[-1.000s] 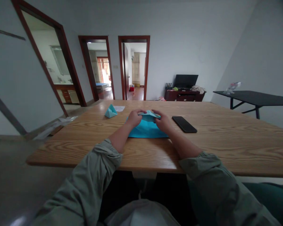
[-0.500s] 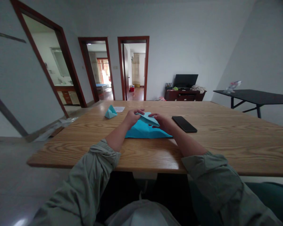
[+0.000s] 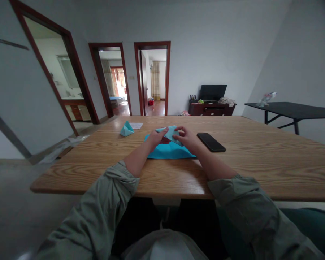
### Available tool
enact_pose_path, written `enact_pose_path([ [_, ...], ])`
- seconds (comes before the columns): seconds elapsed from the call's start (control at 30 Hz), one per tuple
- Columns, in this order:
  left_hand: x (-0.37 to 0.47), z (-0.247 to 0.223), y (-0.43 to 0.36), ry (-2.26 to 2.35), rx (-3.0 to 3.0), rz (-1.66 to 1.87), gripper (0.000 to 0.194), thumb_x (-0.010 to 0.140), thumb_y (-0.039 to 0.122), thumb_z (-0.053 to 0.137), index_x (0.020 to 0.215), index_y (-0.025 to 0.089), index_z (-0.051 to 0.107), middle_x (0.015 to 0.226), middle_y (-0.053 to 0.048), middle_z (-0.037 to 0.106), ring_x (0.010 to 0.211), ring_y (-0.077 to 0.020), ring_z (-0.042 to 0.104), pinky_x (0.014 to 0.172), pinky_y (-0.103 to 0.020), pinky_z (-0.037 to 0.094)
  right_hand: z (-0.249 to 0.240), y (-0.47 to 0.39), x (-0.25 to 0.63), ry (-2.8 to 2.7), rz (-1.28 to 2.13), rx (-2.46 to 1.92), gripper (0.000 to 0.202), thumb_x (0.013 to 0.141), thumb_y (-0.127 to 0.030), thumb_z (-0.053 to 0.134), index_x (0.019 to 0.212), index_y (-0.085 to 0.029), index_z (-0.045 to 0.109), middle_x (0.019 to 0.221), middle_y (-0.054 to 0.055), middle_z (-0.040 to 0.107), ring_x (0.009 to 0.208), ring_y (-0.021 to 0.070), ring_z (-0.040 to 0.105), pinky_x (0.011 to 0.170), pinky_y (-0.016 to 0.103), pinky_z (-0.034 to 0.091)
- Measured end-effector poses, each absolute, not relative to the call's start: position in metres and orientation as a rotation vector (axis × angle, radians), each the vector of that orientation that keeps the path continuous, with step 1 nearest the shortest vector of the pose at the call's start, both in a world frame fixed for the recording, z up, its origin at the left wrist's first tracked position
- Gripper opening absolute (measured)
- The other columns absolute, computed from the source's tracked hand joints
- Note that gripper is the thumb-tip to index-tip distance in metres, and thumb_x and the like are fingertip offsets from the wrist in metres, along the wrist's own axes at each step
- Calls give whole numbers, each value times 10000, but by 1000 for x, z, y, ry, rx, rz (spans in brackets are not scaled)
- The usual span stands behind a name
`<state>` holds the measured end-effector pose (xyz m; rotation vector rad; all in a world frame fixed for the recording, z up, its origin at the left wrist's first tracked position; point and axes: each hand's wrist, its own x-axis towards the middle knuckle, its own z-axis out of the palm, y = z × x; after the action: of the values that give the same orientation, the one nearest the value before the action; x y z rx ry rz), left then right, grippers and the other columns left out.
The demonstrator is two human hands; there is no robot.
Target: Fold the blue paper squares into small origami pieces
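A folded light blue paper (image 3: pixel 171 133) is held up between both hands, over a larger bright blue sheet (image 3: pixel 170 151) on the wooden table. My left hand (image 3: pixel 158 136) grips its left side, thumb on top and fingers underneath. On the right edge, my right hand (image 3: pixel 184 135) pinches the paper between thumb and fingers. The lower fingers of both hands are partly hidden. A light blue folded paper piece (image 3: pixel 127 129) stands at the left on the table.
On the wooden table (image 3: pixel 97 177), a black phone (image 3: pixel 211 142) lies right of my right hand. A white paper slip (image 3: pixel 136 125) is behind the folded piece. A black table (image 3: pixel 295 109) stands at the far right.
The held paper has turned and tilted. My left thumb now lies on top with the fingers beneath, and my right fingers have shifted their hold along its right side.
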<state>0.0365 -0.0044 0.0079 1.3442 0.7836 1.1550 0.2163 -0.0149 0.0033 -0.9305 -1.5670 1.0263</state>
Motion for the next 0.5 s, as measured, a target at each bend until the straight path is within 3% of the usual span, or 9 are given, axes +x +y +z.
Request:
enact_pose_path([
  [0.1,39,1,3,911,1376,1212,381,775,491,641,737,117,584,592,-48,622,546,-178,633,618,-362,560,2,-19,213,-1693,851,-1001,623,688,-361,672,1254,-237,443,790,-21,627,564,98,533,486,197,402],
  [0.2,38,1,3,930,1419,1231,379,772,492,644,766,116,603,589,-37,625,541,-175,635,604,-355,559,-1,-17,213,-1775,608,-1080,602,722,-351,648,1286,-233,472,975,38,622,675,118,585,559,225,464],
  [0.33,34,6,-4,806,1483,1200,437,715,492,700,943,126,624,749,-58,672,659,-177,660,658,-337,554,-2,-14,215,-1808,445,-1088,549,755,-399,635,1258,-206,530,1106,88,608,800,159,611,679,295,512],
  [0.5,32,11,-12,672,1633,1100,450,692,422,731,1007,124,612,1002,-114,655,814,-188,647,696,-314,537,1,-15,212,-1816,542,-1004,447,776,-438,623,1146,-189,599,1046,80,649,813,173,630,712,314,520],
])
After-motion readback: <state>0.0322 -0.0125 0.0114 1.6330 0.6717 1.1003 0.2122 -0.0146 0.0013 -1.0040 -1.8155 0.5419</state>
